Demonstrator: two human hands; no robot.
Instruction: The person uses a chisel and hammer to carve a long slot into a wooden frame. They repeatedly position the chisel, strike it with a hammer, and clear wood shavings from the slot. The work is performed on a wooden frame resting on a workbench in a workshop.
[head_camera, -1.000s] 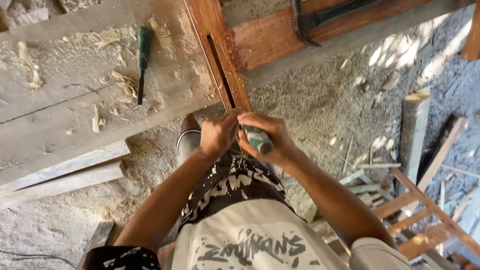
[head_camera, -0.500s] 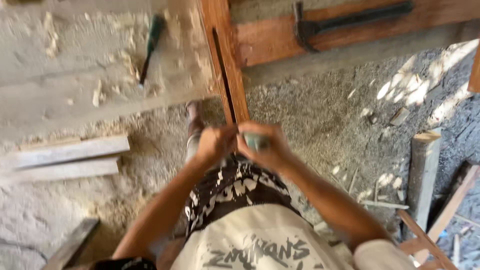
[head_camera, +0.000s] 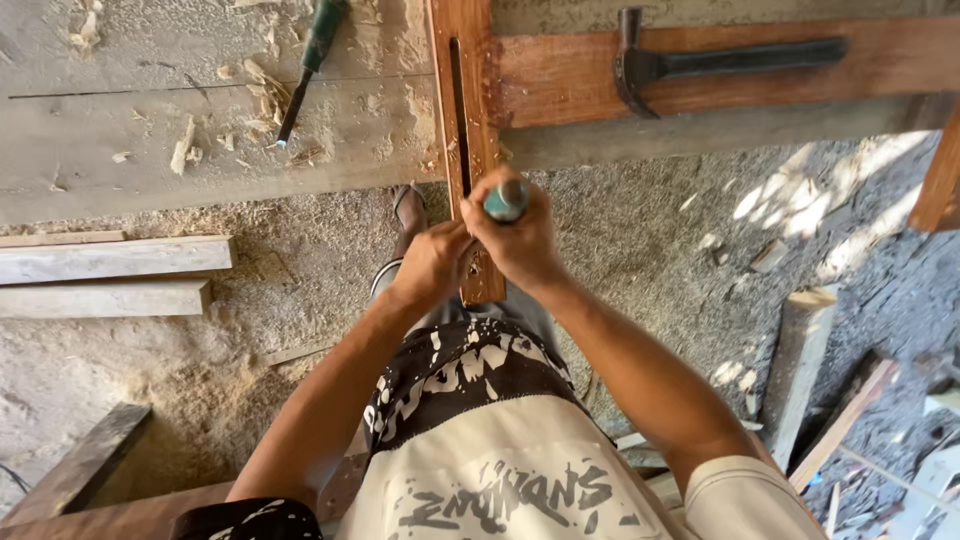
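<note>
A reddish wooden plank (head_camera: 466, 100) with a long narrow slot cut down its middle runs towards me from the workbench. My right hand (head_camera: 520, 235) is closed around the teal handle of a chisel (head_camera: 506, 200), held upright over the plank's near end. My left hand (head_camera: 428, 265) sits just beside it on the left, fingers curled against the plank and the tool. The chisel's blade is hidden by both hands.
A black claw hammer (head_camera: 720, 65) lies on a reddish beam (head_camera: 700, 80) at the top right. A second green-handled chisel (head_camera: 310, 60) rests among wood shavings on the grey bench (head_camera: 150, 150). Loose boards (head_camera: 110, 275) lie left; scrap wood (head_camera: 800, 360) lies right on sawdust-covered ground.
The view has steadied and shifted. Both hands moved up the plank together, and the chisel handle now stands upright in my right hand.
</note>
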